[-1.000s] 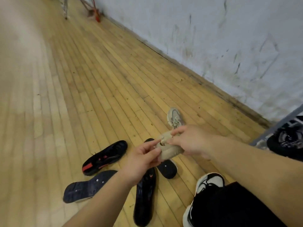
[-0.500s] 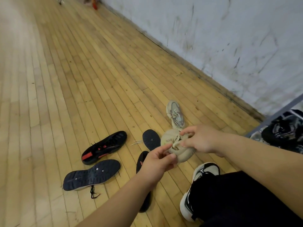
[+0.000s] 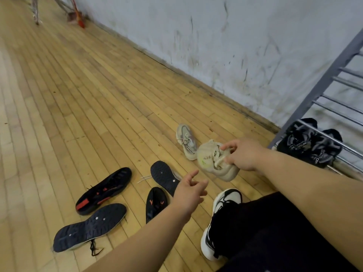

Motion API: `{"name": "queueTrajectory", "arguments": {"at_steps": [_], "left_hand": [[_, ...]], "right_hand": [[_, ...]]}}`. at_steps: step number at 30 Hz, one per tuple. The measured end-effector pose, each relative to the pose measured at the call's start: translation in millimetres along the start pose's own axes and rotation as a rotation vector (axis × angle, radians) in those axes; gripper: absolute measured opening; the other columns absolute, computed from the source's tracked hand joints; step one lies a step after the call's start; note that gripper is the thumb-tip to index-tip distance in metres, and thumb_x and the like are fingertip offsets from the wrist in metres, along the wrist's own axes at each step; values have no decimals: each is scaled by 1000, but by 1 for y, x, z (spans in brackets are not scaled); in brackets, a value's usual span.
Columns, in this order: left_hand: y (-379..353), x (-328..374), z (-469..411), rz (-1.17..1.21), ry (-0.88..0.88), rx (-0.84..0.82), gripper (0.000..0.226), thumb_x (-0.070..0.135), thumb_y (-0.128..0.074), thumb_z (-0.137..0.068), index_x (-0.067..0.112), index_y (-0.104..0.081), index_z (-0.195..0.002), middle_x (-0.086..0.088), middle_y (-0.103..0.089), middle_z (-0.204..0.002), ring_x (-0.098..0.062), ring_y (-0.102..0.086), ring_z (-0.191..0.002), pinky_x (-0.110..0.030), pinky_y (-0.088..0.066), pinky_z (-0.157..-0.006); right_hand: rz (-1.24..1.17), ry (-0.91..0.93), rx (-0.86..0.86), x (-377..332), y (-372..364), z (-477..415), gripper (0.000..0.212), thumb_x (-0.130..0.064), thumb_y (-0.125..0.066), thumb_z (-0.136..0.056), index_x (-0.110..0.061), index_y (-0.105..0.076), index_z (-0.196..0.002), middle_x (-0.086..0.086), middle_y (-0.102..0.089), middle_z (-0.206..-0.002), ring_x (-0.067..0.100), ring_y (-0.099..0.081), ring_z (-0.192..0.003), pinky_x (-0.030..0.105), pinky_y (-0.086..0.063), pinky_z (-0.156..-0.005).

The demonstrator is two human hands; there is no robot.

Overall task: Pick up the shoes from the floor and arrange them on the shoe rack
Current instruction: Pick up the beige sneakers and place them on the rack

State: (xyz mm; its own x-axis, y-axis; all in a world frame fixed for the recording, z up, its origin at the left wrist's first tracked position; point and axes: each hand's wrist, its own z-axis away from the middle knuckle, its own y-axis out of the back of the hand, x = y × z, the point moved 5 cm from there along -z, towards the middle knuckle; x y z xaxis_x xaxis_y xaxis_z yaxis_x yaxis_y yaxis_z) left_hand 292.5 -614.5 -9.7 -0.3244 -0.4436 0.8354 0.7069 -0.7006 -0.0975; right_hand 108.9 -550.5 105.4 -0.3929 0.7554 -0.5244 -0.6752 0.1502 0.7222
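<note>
My right hand (image 3: 242, 155) grips a beige sneaker (image 3: 211, 160) by its collar, held just above the floor. Its beige partner (image 3: 185, 141) lies on the wooden floor right behind it. My left hand (image 3: 189, 190) hovers open, fingers spread, a little left of the held sneaker. Several dark shoes lie on the floor to the left: a black-and-red one (image 3: 104, 190), a navy one sole-up (image 3: 89, 227), another sole-up (image 3: 164, 176) and a black one (image 3: 156, 203). The grey metal shoe rack (image 3: 322, 81) stands at the right, with black shoes (image 3: 308, 143) on its lowest bars.
A scuffed white wall (image 3: 216, 40) runs along the far side of the floor. My own black-and-white sneaker (image 3: 222, 218) and black trouser leg fill the lower right. A red-handled tool (image 3: 78, 15) leans against the wall far back.
My left hand has let go of the beige sneaker and dropped back to the left. My right hand alone has carried the sneaker to the right, nearer the rack.
</note>
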Motion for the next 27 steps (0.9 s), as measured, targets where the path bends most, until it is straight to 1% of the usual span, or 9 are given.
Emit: {"name": "queueTrajectory", "arguments": {"at_steps": [2, 4, 6, 8, 10, 15, 18, 21, 27], "left_hand": [[-3, -13, 8, 10, 42, -5, 63, 31, -70, -97, 30, -42, -154, -3, -65, -110, -21, -72, -96, -38, -60, -85], [-7, -17, 14, 13, 63, -21, 64, 33, -68, -98, 34, -39, -155, -1, -64, -117, -23, -73, -100, -42, -61, -90], [-14, -15, 16, 35, 65, -29, 65, 33, -67, -99, 34, -37, -156, 1, -66, -117, -21, -74, -96, -40, -61, -89], [-21, -8, 19, 81, 55, -28, 64, 33, -67, -99, 33, -37, -156, 1, -68, -116, -18, -72, -89, -34, -60, -81], [-21, -5, 25, 109, 36, -13, 64, 34, -67, -99, 32, -38, -156, 1, -67, -113, -17, -70, -86, -31, -58, -75], [0, -16, 41, 96, 26, 61, 62, 36, -66, -99, 29, -40, -155, -1, -65, -115, -17, -70, -89, -36, -58, -83], [17, -23, 39, 106, 19, 102, 60, 33, -67, -99, 27, -43, -154, -2, -65, -121, -15, -69, -87, -34, -58, -79], [27, -25, 34, 122, 8, 118, 61, 31, -69, -98, 25, -44, -153, -3, -65, -132, -15, -69, -88, -30, -57, -75], [8, 5, 18, 256, 19, 85, 56, 21, -70, -98, 23, -49, -149, -4, -65, -131, -24, -71, -95, -41, -57, -88]], "right_hand": [[19, -23, -5, 10, 0, -2, 30, -18, -76, -86, -38, -71, -107, -1, -68, -111, 17, -67, -95, 34, -58, -87], [58, -24, -18, 15, -1, -3, 26, -22, -78, -85, -36, -72, -106, -1, -68, -113, 18, -66, -99, 33, -57, -88], [117, 7, -56, 13, -5, 0, 27, -26, -76, -87, -35, -73, -112, -1, -69, -115, 18, -66, -103, 31, -54, -86], [171, 57, -114, 6, -10, 5, 28, -28, -73, -89, -36, -71, -116, -4, -66, -116, 17, -64, -103, 26, -49, -75], [170, 104, -128, -3, -14, 9, 28, -25, -73, -89, -36, -72, -116, -5, -66, -116, 15, -62, -101, 25, -44, -73], [101, 188, -127, -31, -24, 10, 33, -16, -72, -89, -32, -74, -118, 0, -69, -117, 15, -64, -97, 22, -47, -69], [82, 231, -164, -47, -36, 11, 35, -15, -72, -90, -31, -72, -122, 0, -69, -121, 16, -65, -100, 26, -53, -78], [117, 244, -204, -48, -40, 11, 37, -16, -71, -93, -32, -69, -126, -3, -66, -125, 14, -63, -101, 17, -45, -70], [13, 214, -158, -38, -6, 16, 41, -15, -69, -92, -33, -68, -129, 0, -62, -138, 15, -62, -112, 17, -45, -74]]}}
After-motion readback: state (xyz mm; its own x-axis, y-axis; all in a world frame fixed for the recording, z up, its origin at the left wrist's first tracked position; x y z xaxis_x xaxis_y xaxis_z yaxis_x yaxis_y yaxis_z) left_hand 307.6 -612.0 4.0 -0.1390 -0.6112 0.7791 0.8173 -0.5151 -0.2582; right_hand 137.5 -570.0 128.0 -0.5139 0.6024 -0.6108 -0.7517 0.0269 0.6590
